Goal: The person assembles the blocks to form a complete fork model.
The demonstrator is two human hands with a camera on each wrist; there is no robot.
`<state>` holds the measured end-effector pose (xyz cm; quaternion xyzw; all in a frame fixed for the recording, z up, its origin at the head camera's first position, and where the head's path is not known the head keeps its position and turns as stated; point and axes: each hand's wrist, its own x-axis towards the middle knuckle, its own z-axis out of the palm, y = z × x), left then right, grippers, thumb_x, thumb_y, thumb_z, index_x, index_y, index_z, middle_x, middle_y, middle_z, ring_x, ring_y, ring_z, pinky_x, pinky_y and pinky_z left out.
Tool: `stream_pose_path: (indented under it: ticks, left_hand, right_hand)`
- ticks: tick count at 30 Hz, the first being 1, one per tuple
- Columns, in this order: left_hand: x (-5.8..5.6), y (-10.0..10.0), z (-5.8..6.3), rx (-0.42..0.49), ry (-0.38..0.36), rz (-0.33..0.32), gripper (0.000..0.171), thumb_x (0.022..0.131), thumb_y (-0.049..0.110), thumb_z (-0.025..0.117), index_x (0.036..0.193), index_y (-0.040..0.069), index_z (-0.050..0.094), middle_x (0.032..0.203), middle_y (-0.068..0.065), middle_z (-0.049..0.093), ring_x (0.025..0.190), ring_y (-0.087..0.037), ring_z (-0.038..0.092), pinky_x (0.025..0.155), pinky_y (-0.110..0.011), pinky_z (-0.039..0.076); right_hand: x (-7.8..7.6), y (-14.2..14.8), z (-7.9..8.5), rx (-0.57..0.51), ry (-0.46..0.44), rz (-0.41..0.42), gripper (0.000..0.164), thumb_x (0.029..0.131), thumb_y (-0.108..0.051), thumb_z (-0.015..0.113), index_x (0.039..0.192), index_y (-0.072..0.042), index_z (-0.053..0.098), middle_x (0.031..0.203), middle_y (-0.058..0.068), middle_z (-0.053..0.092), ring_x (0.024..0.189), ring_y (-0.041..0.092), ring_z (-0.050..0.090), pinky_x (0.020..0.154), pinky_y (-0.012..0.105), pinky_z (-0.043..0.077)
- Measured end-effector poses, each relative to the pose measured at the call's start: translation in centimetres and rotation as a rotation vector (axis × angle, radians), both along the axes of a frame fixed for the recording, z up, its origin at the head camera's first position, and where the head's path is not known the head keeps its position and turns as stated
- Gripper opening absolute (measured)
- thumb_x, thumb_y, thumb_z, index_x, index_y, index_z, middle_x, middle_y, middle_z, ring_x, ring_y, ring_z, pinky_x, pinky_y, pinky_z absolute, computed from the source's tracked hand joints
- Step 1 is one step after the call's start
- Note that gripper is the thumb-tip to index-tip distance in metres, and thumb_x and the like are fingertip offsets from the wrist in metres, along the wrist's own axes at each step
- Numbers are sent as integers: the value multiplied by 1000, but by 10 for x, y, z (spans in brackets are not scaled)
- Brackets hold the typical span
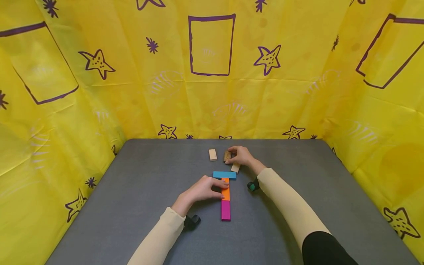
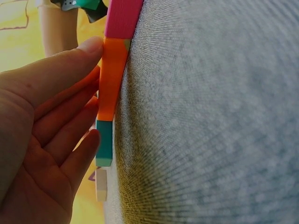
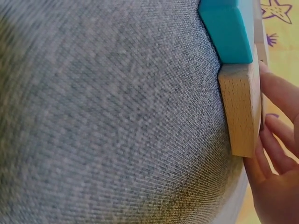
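One blue block [image 1: 224,175], one orange block [image 1: 225,192] and one magenta block [image 1: 226,211] make three coloured pieces. Two pale blocks [image 1: 212,155] [image 1: 235,168] and one brown block [image 1: 226,156] make three wooden ones, so the pieces number six in all. There is one table [image 1: 139,206], with two hands over it, one left hand [image 1: 203,189] and one right hand [image 1: 241,156], and two pale sleeves [image 1: 159,235] [image 1: 288,202]. The yellow cloth [image 1: 212,95] bears three large four-sided outlines [image 1: 190,44].
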<state>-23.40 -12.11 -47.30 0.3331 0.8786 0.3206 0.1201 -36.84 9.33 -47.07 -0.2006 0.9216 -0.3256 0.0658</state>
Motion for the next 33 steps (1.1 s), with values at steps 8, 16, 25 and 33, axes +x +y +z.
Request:
stream_pose_path:
  ticks: [8, 16, 25, 33]
  left_hand:
    - [0, -1, 0, -2, -1, -6, 43, 83, 36, 72, 124, 25, 65, 120, 19, 63, 119, -4, 55, 103, -31, 43]
    - [0, 0, 0, -8, 8, -3, 43, 83, 36, 72, 124, 25, 65, 120, 20, 63, 120, -4, 54, 103, -31, 43]
    - [0, 0, 3, -9, 4, 4, 41, 82, 34, 73, 122, 25, 66, 118, 19, 64, 117, -3, 56, 102, -30, 44]
    - [0, 0, 1, 4, -1, -5, 43, 83, 36, 73, 123, 25, 65, 119, 18, 64, 119, -6, 56, 102, -32, 44]
  right_hand:
    - [1, 0, 0, -20, 5, -1, 64, 76, -28, 80, 130, -4, 57, 129, 15, 59, 117, 30, 56, 99, 43, 45]
    - [2, 1, 1, -41, 19, -7, 63, 77, -30, 79, 130, -4, 57, 127, 15, 61, 115, 29, 57, 97, 43, 47]
    - [5, 5, 10, -17, 78, 10, 64, 75, -32, 80, 129, -5, 58, 125, 13, 62, 114, 28, 58, 96, 43, 47]
    - [13, 9, 16, -15, 96, 53, 65, 73, -34, 82, 127, -5, 60, 124, 13, 63, 112, 28, 60, 94, 42, 49]
